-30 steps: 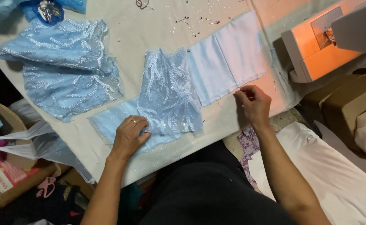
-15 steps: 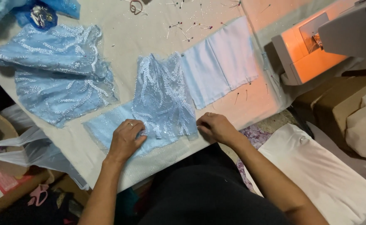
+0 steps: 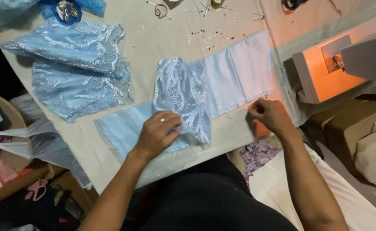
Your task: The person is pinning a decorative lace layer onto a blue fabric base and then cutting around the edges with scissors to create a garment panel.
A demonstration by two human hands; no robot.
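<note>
Left grip (image 3: 157, 133) spread flat on the beaded blue panel (image 3: 181, 100), long axis running near-to-far; right grip (image 3: 270, 114) pinched, contents unclear.

The cream-covered work table (image 3: 153, 60) carries beaded blue lace pieces (image 3: 74, 72), a lace-and-white fabric panel (image 3: 213, 85), scattered pins (image 3: 205, 36) and a sewing machine (image 3: 346, 64).

So much pale blue here. The beaded lace piece (image 3: 183, 96) is light blue with white branching sequin swirls, and the plain panel (image 3: 241, 75) touching its right side is a flat whitish blue. Left of the lace piece, the bigger lace pile (image 3: 74, 70) has the same blue with silvery vines. The table (image 3: 153, 47) is beige, and right of the panel the sewing machine (image 3: 329, 70) glows orange.
</note>
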